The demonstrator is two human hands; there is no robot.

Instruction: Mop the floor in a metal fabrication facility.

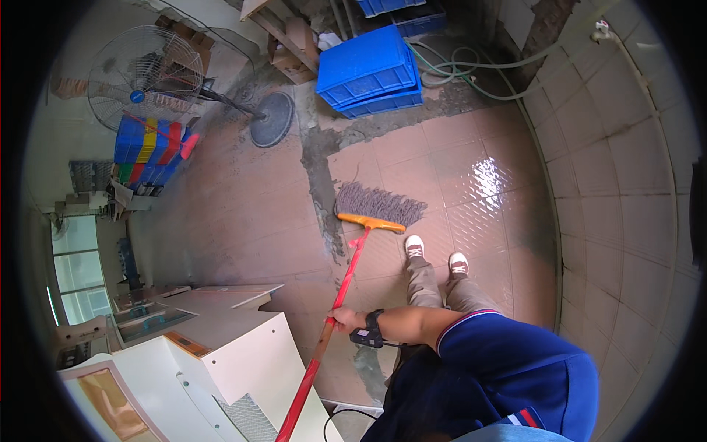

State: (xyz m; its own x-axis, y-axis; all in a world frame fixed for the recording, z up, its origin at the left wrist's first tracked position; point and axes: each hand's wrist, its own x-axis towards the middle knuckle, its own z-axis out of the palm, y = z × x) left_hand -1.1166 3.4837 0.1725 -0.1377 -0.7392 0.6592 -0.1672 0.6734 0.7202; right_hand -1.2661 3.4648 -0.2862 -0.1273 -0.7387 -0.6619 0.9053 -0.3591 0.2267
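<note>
A mop with a red handle (352, 267) slants up from the lower edge to its orange head (372, 222). Its grey strands (379, 202) lie spread on the tiled floor just ahead of my shoes. My right hand (346, 319) is closed around the handle, on a stretch where brown shows between the red parts. A black band with a small device (367, 333) sits on that wrist. The handle's far end runs out of the picture at the bottom, and my left hand does not show.
A white machine cabinet (243, 352) stands close to the handle's left. Stacked blue crates (366, 68) and a green hose (508, 96) are at the back. A standing fan (145, 77) with a round base (272, 120) is far left. Wet floor (482, 195) shines near the right tiled wall (618, 214).
</note>
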